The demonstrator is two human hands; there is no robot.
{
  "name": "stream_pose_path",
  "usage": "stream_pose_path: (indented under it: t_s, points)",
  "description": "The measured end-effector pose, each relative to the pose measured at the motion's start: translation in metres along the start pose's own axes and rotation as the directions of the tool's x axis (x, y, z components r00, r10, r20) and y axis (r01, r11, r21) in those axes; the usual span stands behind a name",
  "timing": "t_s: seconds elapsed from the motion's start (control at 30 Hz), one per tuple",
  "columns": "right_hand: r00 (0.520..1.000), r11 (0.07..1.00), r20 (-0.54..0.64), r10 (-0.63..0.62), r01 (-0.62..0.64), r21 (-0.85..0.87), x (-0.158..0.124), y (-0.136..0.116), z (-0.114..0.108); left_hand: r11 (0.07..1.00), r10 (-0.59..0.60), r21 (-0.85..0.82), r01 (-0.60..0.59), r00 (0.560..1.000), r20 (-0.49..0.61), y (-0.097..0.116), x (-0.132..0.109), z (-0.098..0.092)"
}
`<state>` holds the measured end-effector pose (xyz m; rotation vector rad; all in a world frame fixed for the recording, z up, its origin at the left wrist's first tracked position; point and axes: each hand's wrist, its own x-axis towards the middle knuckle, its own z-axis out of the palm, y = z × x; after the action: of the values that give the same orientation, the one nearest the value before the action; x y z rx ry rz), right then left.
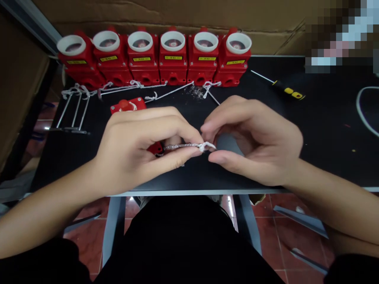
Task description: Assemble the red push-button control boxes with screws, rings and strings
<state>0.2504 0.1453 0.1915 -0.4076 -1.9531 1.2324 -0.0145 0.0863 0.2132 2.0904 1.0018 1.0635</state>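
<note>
My left hand (142, 146) and my right hand (251, 138) meet over the front of the black table (325, 138). Between their fingertips runs a short white string (189, 146) with a knot at its right end. The left fingers are closed on the string and on a small red part (156, 148) that is mostly hidden under the palm. The right thumb and forefinger pinch the knotted end. Just behind the left hand lies a red lid (128, 105) with a round knob.
A row of several red boxes (154, 59) with white round collars stands along the back, tied strings (133, 85) trailing from them. Metal pins (74, 112) lie at the left. A yellow-and-black screwdriver (284, 88) and a white cable (363, 110) lie at the right. Cardboard stands behind.
</note>
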Motion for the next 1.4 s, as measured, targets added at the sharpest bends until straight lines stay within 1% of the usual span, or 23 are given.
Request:
stream_pose_path:
  t_s: [0.13, 0.3, 0.4, 0.43, 0.5, 0.53, 0.57, 0.6, 0.67, 0.77, 0.83, 0.9, 0.93, 1.03, 1.07, 1.17, 1.23, 1.27, 1.3, 1.33, 1.37, 1.4]
  points:
    - [1.0, 0.997, -0.019, -0.011, 0.009, -0.072, 0.002, -0.008, 0.001, 0.999, -0.038, 0.038, 0.037, 0.999, 0.005, 0.004, 0.0, 0.0]
    - [0.997, 0.995, -0.058, 0.058, -0.063, -0.077, 0.001, -0.011, 0.0, 0.995, 0.009, 0.098, -0.01, 1.0, 0.009, 0.009, -0.002, 0.001]
    - [0.997, 0.996, -0.06, 0.054, -0.059, -0.069, 0.001, -0.011, 0.0, 0.988, -0.037, 0.152, 0.036, 0.999, 0.005, 0.007, -0.003, -0.001]
    - [0.998, 0.997, -0.052, 0.042, -0.045, -0.067, 0.001, -0.011, 0.0, 0.992, -0.015, 0.127, 0.012, 1.0, 0.027, 0.005, -0.003, -0.003]
    - [0.999, 0.997, -0.044, 0.018, -0.021, -0.073, 0.001, -0.011, 0.001, 0.998, 0.002, 0.069, -0.002, 1.0, -0.004, 0.0, -0.002, -0.006]
    - [0.999, 0.997, -0.043, 0.002, -0.005, -0.079, 0.001, -0.011, 0.001, 0.999, 0.0, 0.032, -0.002, 0.998, 0.066, -0.002, -0.001, -0.007]
    - [0.999, 0.995, -0.042, -0.001, -0.003, -0.096, 0.001, -0.01, 0.001, 0.996, 0.084, -0.012, -0.083, 0.99, 0.115, -0.003, 0.0, -0.008]
    - [0.999, 0.993, -0.044, -0.01, 0.004, -0.12, 0.001, -0.009, 0.001, 0.993, 0.117, 0.007, -0.119, 0.984, 0.136, -0.002, 0.0, -0.008]
    - [0.998, 0.984, -0.035, -0.055, 0.048, -0.172, 0.0, -0.004, -0.001, 0.985, 0.048, 0.165, -0.049, 0.999, 0.008, 0.001, 0.001, -0.006]
    - [0.992, 0.965, 0.0, -0.127, 0.124, -0.23, -0.002, 0.004, -0.003, 0.979, 0.012, 0.204, -0.006, 1.0, -0.027, 0.009, -0.001, 0.0]
    - [0.984, 0.954, 0.028, -0.176, 0.177, -0.243, -0.002, 0.006, -0.004, 0.978, 0.016, 0.209, -0.01, 1.0, -0.025, 0.012, -0.002, 0.002]
    - [0.98, 0.949, 0.025, -0.196, 0.196, -0.249, -0.002, 0.004, -0.003, 0.979, 0.027, 0.204, -0.02, 0.999, -0.032, 0.012, -0.004, 0.003]
    - [0.982, 0.95, 0.013, -0.189, 0.186, -0.25, -0.002, 0.002, -0.002, 0.98, 0.032, 0.195, -0.025, 0.999, -0.036, 0.011, -0.004, 0.003]
    - [0.994, 0.963, -0.033, -0.104, 0.092, -0.252, -0.002, -0.003, 0.001, 0.984, 0.048, 0.175, -0.042, 0.998, -0.028, 0.007, -0.003, 0.002]
    - [0.993, 0.965, -0.041, -0.11, 0.097, -0.244, -0.002, -0.004, 0.002, 0.985, 0.058, 0.163, -0.054, 0.998, -0.019, 0.006, -0.002, 0.001]
    - [0.982, 0.961, -0.055, -0.182, 0.165, -0.223, -0.002, -0.004, 0.002, 0.991, 0.08, 0.111, -0.077, 0.996, -0.025, 0.002, -0.001, -0.004]
    - [0.986, 0.966, -0.086, -0.146, 0.123, -0.228, -0.003, -0.005, 0.001, 0.989, 0.116, 0.094, -0.114, 0.993, -0.01, 0.0, -0.001, -0.006]
    - [0.988, 0.971, -0.108, -0.113, 0.087, -0.225, -0.003, -0.005, 0.001, 0.985, 0.14, 0.098, -0.141, 0.99, 0.018, -0.001, -0.001, -0.007]
    - [0.987, 0.976, -0.131, -0.088, 0.059, -0.21, -0.003, -0.005, 0.0, 0.985, 0.126, 0.112, -0.128, 0.992, 0.027, 0.0, -0.002, -0.007]
    - [0.986, 0.982, -0.152, -0.073, 0.044, -0.185, -0.004, -0.006, 0.0, 0.989, 0.092, 0.115, -0.089, 0.996, -0.017, 0.001, -0.002, -0.007]
    - [0.984, 0.987, -0.169, -0.064, 0.037, -0.158, -0.004, -0.006, 0.0, 0.993, 0.033, 0.115, -0.026, 0.998, -0.053, 0.003, -0.003, -0.006]
    - [0.981, 0.991, -0.186, -0.059, 0.035, -0.13, -0.005, -0.005, 0.0, 0.995, 0.007, 0.096, -0.002, 0.998, -0.056, 0.004, -0.004, -0.004]
